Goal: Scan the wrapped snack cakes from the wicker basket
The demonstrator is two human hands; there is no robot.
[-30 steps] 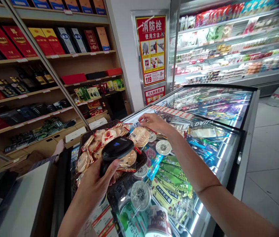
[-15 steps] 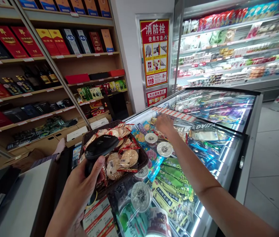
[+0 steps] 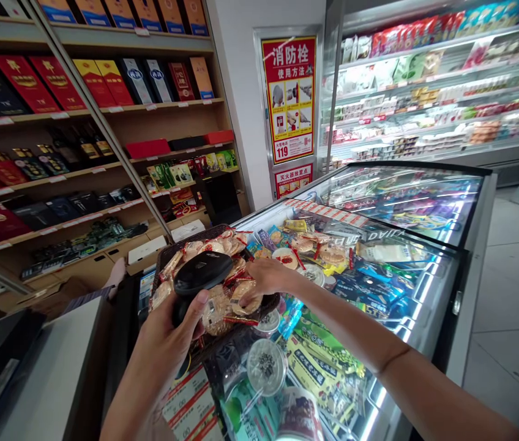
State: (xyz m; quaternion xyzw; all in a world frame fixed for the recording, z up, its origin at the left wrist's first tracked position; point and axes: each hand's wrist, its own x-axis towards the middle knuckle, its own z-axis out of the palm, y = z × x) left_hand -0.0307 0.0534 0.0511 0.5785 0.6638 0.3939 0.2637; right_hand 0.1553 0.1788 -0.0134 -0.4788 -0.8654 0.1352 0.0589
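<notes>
My left hand (image 3: pixel 168 334) is wrapped around the handle of a black barcode scanner (image 3: pixel 204 271), which hangs over a dark woven basket (image 3: pixel 199 354). Round crackers in clear, red-edged wrappers fill the basket. At the basket's right side, my right hand (image 3: pixel 266 277) has its fingers curled down onto a wrapped cracker (image 3: pixel 246 304); part of its grip is hidden. Beyond that hand, more wrapped crackers (image 3: pixel 333 253) lie on the glass freezer lid (image 3: pixel 406 288), near lidded cups.
Cups (image 3: pixel 266 366) stand on the lid over packaged ice creams (image 3: pixel 319 373). Price tags (image 3: pixel 190 404) line the near edge. A white counter (image 3: pixel 52 373) is at left, box-filled shelves (image 3: pixel 158 104) behind. A lit refrigerated display (image 3: pixel 438 116) stands at back right.
My right hand has come back from the far part of the freezer lid to the basket. Wrapped crackers now show on the glass where it was. My left hand still holds the scanner.
</notes>
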